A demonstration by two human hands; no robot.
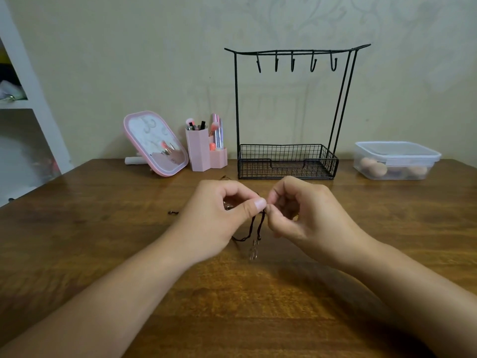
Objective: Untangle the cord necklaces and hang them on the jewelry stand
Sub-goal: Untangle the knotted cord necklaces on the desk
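Note:
Dark cord necklaces (254,227) hang in a tangle between my two hands, just above the wooden table (103,254). A small metal pendant (253,251) dangles from the lowest loop. My left hand (219,218) pinches the cords with thumb and forefinger; part of the bundle is hidden inside its palm. My right hand (304,215) pinches the same cords right beside it, fingertips almost touching. A loose cord end (173,212) lies on the table to the left. The black wire jewelry stand (291,112) stands behind my hands, its several hooks bare, with a wire basket (286,162) at its base.
A pink tilted mirror (154,143) and pink brush holders (205,151) stand at the back left of the stand. A clear lidded box (396,161) with makeup sponges sits at the back right. White shelves (23,104) rise at the left edge.

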